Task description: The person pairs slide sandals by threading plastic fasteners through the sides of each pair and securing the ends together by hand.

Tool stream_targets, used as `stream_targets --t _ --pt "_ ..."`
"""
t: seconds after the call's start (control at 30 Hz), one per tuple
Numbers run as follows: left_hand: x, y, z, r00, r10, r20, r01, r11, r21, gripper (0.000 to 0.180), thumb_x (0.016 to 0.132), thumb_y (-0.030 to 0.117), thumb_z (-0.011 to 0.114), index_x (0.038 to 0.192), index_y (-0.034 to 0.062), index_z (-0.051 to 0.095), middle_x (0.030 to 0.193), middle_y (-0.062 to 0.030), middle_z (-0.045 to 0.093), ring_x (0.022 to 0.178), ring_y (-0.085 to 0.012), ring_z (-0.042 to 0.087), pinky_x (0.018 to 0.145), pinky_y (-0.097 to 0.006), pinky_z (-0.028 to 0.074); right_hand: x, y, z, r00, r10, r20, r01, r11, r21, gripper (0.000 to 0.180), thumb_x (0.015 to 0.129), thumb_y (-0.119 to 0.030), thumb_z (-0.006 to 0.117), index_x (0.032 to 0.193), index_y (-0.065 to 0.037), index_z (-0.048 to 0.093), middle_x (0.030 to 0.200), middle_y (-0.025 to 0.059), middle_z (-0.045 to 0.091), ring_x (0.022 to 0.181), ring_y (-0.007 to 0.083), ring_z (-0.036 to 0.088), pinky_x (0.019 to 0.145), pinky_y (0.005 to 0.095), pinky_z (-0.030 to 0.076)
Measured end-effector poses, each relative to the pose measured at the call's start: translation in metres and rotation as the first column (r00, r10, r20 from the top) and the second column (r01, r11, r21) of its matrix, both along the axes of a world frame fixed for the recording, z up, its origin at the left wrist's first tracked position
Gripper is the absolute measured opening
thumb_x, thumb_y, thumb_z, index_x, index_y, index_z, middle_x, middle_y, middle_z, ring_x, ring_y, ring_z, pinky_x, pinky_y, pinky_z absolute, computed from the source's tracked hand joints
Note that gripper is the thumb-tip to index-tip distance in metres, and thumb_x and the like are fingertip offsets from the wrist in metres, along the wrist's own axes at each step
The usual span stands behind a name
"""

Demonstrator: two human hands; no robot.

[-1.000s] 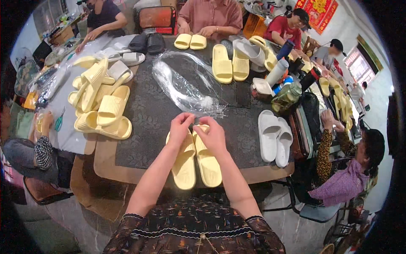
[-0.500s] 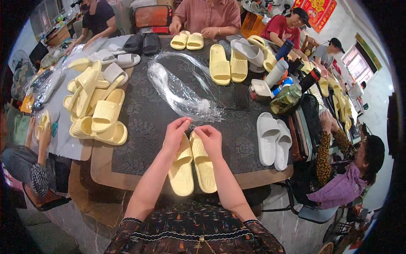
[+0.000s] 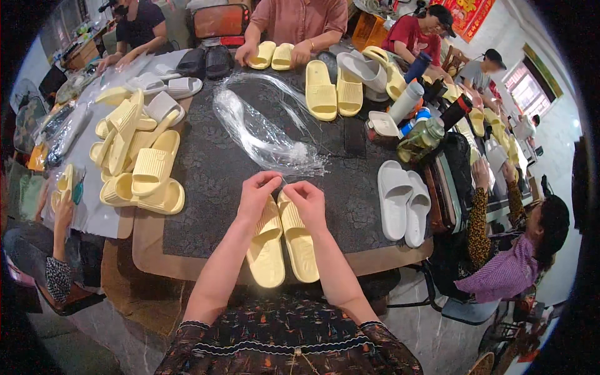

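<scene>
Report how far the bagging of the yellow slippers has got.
Done: none shows bagged; the yellow pair lies side by side at the table's near edge. In hand: the left hand and right hand pinch at its toe ends. Left: the clear plastic bag lies empty beyond, and the yellow slipper heap and white pair lie loose.

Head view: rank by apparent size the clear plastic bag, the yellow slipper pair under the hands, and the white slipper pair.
1. clear plastic bag, spread widest.
2. yellow slipper pair, though nearest the camera.
3. white slipper pair, close to the yellow pair; order unsure.
</scene>
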State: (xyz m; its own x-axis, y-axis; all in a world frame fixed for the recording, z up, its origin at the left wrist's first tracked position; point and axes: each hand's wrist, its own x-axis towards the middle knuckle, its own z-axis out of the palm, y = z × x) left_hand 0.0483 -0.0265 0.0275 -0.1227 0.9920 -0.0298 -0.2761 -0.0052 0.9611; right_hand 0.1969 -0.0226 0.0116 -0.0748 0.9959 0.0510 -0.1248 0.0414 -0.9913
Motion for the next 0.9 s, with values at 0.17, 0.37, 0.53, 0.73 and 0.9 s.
stream_targets --t 0.17,0.37,0.53,0.73,0.9 --pt "-0.001 0.001 -0.003 0.999 0.011 -0.031 -0.010 1.000 0.014 0.019 0.084 0.012 0.069 0.100 0.0007 0.070 0.093 -0.0023 0.068 0.085 -0.0082 0.059 0.079 -0.023 0.046 -0.001 -0.001 0.002 1.000 0.008 0.004 -0.008 1.000 -0.006 0.010 0.084 -0.011 0.072 0.086 -0.002 0.068 0.077 -0.0027 0.065 0.070 0.0028 0.056 0.064 0.0196 0.044" --pt "-0.002 0.004 -0.006 1.000 0.002 -0.008 -0.002 1.000 0.016 0.019 0.084 0.011 0.069 0.100 0.0006 0.070 0.093 -0.0024 0.068 0.086 -0.0082 0.059 0.079 -0.023 0.045 0.000 0.000 0.004 1.000 -0.005 0.027 0.005 1.000 -0.004 0.012 0.083 -0.012 0.073 0.087 -0.001 0.069 0.075 -0.0025 0.065 0.067 0.0025 0.055 0.062 0.0197 0.044" --pt "0.002 0.002 -0.002 1.000 -0.012 0.008 0.012 1.000 0.001 0.020 0.084 0.012 0.069 0.099 -0.0004 0.070 0.092 -0.0025 0.068 0.085 -0.0085 0.059 0.078 -0.023 0.045 0.001 -0.001 0.004 0.997 -0.003 0.074 0.001 1.000 0.028 0.011 0.083 -0.012 0.073 0.086 -0.002 0.069 0.075 -0.0019 0.064 0.068 0.0037 0.055 0.062 0.0208 0.045" --pt "-0.007 0.003 -0.021 1.000 -0.001 0.002 0.000 0.999 0.036 0.019 0.084 0.009 0.068 0.100 -0.0011 0.069 0.092 -0.0032 0.068 0.085 -0.0097 0.060 0.078 -0.023 0.046 0.000 -0.003 0.004 0.994 0.038 0.106 -0.041 0.999 0.021 0.010 0.085 -0.011 0.071 0.086 -0.002 0.066 0.077 -0.0018 0.065 0.072 0.0045 0.057 0.066 0.0206 0.046" --pt "0.000 0.002 -0.008 1.000 -0.012 -0.003 0.012 1.000 0.004 0.017 0.084 0.008 0.067 0.098 -0.0009 0.069 0.092 -0.0033 0.068 0.084 -0.0096 0.059 0.077 -0.023 0.045 0.004 -0.002 -0.001 0.993 0.017 0.114 -0.024 0.998 0.061 0.013 0.084 -0.014 0.072 0.089 -0.001 0.068 0.080 -0.0007 0.066 0.073 0.0048 0.057 0.067 0.0215 0.047"
